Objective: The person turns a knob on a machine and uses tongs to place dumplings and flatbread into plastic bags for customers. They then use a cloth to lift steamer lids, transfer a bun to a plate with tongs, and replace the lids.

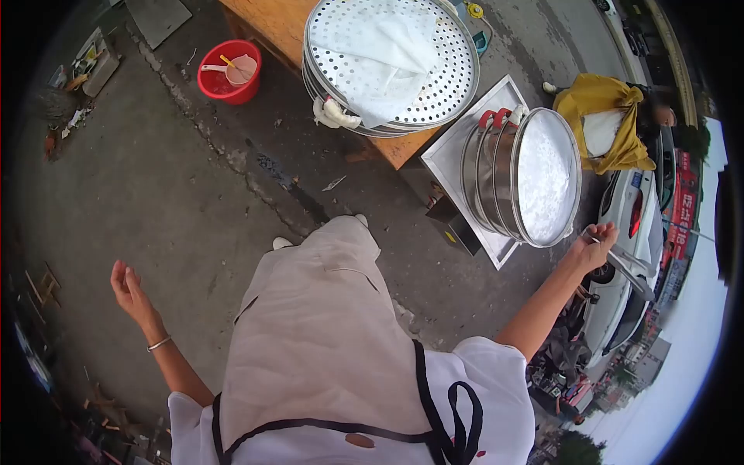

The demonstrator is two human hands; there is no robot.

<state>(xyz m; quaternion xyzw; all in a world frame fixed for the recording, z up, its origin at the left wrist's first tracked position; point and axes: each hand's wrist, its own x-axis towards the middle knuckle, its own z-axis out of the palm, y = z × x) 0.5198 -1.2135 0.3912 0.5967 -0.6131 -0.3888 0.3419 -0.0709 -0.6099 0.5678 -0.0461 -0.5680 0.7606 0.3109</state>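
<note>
My right hand (595,246) is closed around a pair of metal tongs (637,280), whose arms point outward to the right. It is held out beside a stack of round metal steamers (490,182) with red handle wraps. White fills the top of that stack (549,180). On the other side, my left hand (133,294) hangs over the pavement with fingers stretched out, holding nothing. A bracelet (160,343) circles that wrist. Ahead, a perforated steamer tray (453,81) bears a crumpled white cloth (376,46).
The perforated tray rests on a wooden table (267,23); the steamer stack stands on a square white-topped stand (446,155). A red bucket (225,94) with a dipper (239,71) sits on the ground. Beyond the stack are a person in yellow (589,97) and a white car (620,302).
</note>
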